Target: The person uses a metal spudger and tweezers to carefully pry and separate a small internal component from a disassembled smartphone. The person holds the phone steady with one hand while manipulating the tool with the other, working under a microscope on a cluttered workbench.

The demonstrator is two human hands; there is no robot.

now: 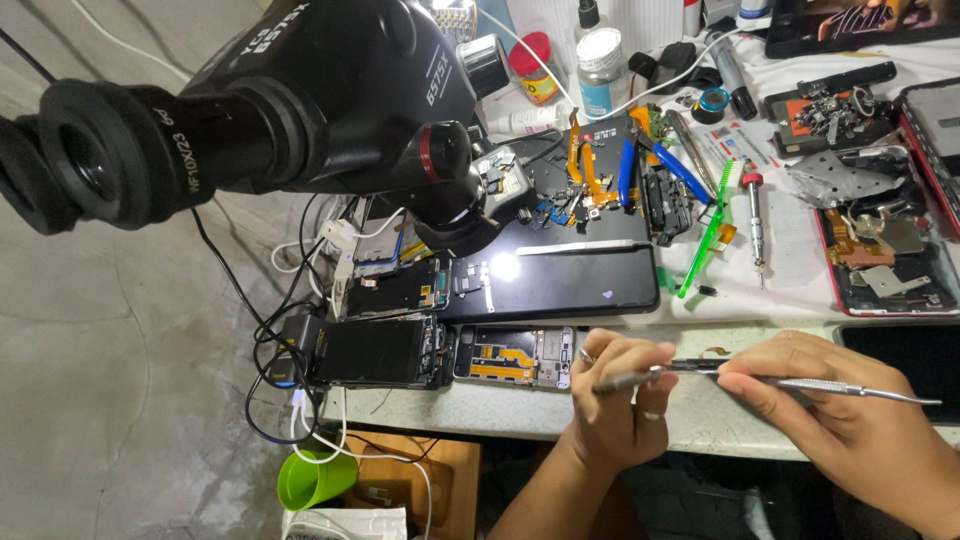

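At a cluttered pale repair bench (800, 260) above a grey floor, both hands pinch 1 pair of steel tweezers (760, 378): left hand (615, 400) clenched at its dark end, right hand (830, 400) gripping mid-shaft. The right forearm is cut off by the frame. An opened phone (512, 356) lies just beyond the left fingers; a black microscope (260, 110) blocks the bench's far left.

The microscope (250, 110) stands at the left, over the back of the counter (480, 405). Under it lies a mat (560, 275), with an opened phone (512, 356) in front of it at the counter's near edge and another phone (375, 352) just to its left. Right of the mat lie a toothbrush (706, 232) and a screwdriver (755, 215). Bottles (603, 70) stand behind. Both hands, left hand (615, 405) and right hand (835, 420), are at the near edge, a metal tool (800, 383) between them. A cup (315, 478) sits below the counter.
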